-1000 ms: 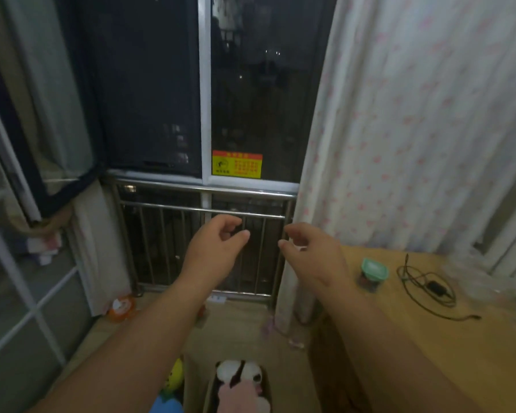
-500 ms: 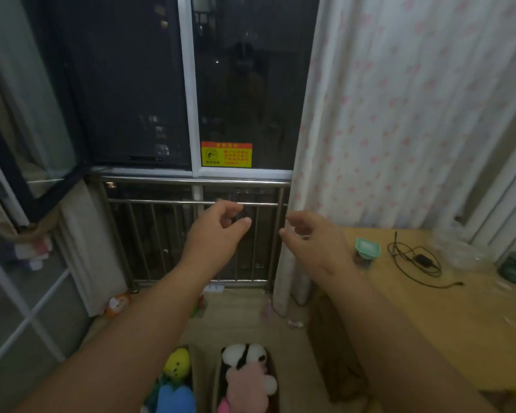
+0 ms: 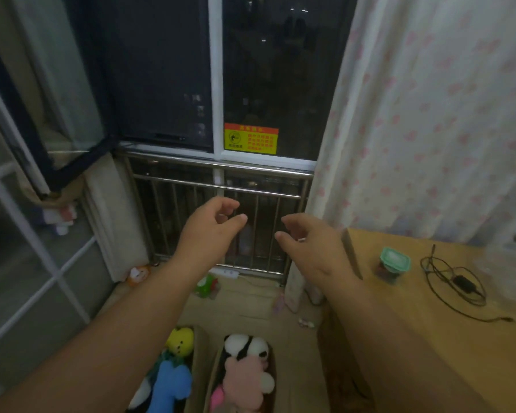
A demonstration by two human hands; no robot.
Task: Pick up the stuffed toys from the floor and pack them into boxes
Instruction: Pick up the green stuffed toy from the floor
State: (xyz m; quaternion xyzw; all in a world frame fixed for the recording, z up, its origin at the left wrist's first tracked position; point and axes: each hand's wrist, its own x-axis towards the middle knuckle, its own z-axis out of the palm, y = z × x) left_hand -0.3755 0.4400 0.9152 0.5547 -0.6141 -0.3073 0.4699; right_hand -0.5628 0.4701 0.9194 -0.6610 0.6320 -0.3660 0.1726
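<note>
The left hand and right hand hang loosely curled, empty, before the steel-barred railing. Below it two cardboard boxes hold plush toys (a fuzzy panda topmost); a round orange toy lies at its foot.

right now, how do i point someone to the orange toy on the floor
Find the metal railing under the window and follow it to its left end. On the floor there, against the pale cloth, lies the orange toy, white-faced; the green toy lies further right.
</note>
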